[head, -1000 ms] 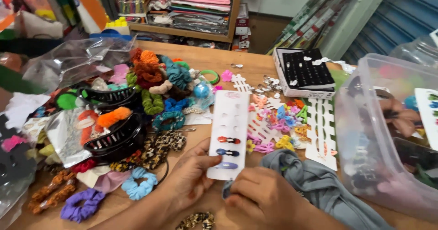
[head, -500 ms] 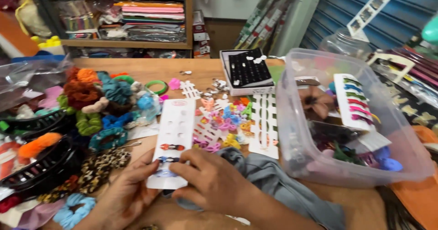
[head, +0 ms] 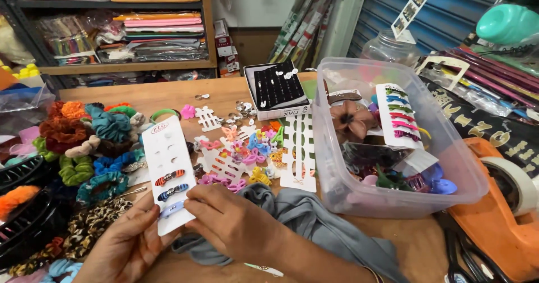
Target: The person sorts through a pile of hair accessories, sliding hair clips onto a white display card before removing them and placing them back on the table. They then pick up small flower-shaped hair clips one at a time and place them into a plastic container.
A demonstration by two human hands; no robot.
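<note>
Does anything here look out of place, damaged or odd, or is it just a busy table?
The white hair-clip card held by both hands, left hand and right hand, is mostly bare: only three clips sit near its lower end. Loose small clips lie scattered over the wooden table rather than in the clear plastic bin. Nothing looks broken.

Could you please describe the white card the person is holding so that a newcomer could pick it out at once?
Start at the wooden table, then look between the scrunchie pile and the grey cloth. The white card is pinched by the left hand and right hand; unlike neighbouring cards, it carries three small clips.
</note>
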